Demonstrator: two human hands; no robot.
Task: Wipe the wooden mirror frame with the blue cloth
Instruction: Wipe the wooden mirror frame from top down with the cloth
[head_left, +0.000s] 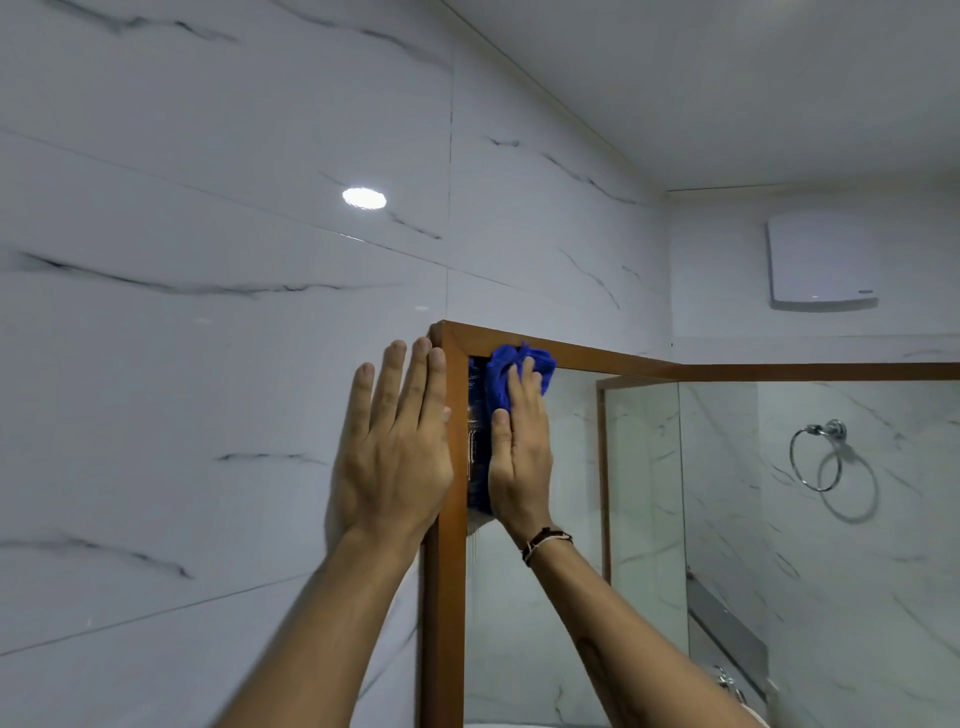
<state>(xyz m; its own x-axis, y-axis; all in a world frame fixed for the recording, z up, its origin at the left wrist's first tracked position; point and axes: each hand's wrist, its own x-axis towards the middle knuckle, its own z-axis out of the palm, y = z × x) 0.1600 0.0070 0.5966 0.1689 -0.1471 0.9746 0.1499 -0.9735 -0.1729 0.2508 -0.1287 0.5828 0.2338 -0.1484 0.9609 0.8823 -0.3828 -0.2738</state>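
The wooden mirror frame is brown, with its upper left corner at mid-picture; its top rail runs off to the right. My right hand lies flat against the mirror glass just inside that corner and presses the blue cloth against the glass and the underside of the top rail. The cloth is bunched under my fingers and its reflection shows beside the frame's left post. My left hand rests flat on the wall tile just left of the post, fingers together and pointing up, holding nothing.
White marble-look tiles cover the wall around the mirror. A chrome towel ring hangs on the right-hand wall, with a white vent box above it. The mirror reflects a second frame edge and a shelf.
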